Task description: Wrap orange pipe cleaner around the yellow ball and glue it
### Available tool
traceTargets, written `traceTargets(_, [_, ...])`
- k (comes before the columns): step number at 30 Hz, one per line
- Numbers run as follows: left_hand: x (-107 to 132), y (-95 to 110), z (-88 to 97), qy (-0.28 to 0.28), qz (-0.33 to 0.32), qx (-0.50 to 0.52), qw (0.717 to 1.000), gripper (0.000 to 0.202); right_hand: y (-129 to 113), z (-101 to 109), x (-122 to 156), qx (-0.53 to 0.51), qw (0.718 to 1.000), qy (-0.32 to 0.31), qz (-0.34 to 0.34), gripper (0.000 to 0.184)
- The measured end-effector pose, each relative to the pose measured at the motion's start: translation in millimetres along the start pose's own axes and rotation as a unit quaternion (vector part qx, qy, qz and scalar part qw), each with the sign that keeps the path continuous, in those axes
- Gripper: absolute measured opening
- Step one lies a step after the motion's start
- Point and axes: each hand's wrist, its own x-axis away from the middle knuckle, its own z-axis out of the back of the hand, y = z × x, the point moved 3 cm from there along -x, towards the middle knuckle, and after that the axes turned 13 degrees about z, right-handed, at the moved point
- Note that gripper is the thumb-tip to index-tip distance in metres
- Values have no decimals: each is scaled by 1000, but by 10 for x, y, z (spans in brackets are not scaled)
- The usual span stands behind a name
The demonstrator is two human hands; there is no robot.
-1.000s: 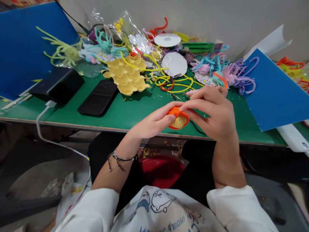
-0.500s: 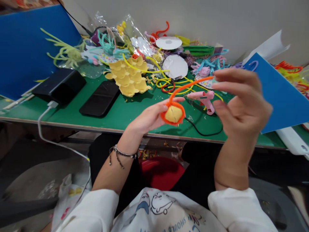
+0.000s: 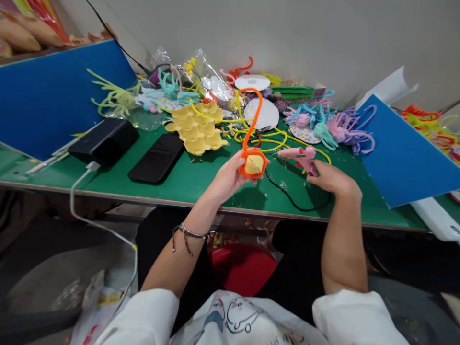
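Observation:
My left hand (image 3: 225, 178) pinches a small yellow egg-carton cup (image 3: 254, 165) with an orange pipe cleaner (image 3: 250, 125) wound round its rim; the free end curls up above it. My right hand (image 3: 332, 181) rests on the green table (image 3: 201, 179) with its fingers closing on the handle of a pink glue gun (image 3: 301, 155), whose black cord loops toward the table's front edge.
A yellow egg carton (image 3: 196, 128), a black phone (image 3: 157, 158) and a black power bank (image 3: 104, 141) lie left of centre. Pipe cleaners, white discs and cellophane pile up at the back. Blue boards stand at left (image 3: 53, 98) and right (image 3: 398, 153).
My right hand let go of the orange pipe cleaner's end, dropped to the table and took the glue gun. The pipe cleaner's free end now stands upright. The view shifted slightly.

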Motion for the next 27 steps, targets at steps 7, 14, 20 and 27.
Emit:
traceTargets(7, [-72, -76, 67, 57, 48, 1, 997, 27, -182, -83, -188, -147, 965, 133, 169, 36])
traceTargets(14, [-83, -30, 148, 185, 33, -64, 980, 28, -158, 11, -177, -102, 951, 290, -10, 52])
traceTargets(20, [-84, -8, 167, 206, 22, -55, 977, 27, -158, 92, -148, -97, 905, 405, -87, 65])
traceTargets(27, [-74, -39, 116, 141, 64, -17, 988, 26, -128, 122, -102, -208, 886, 408, -70, 43])
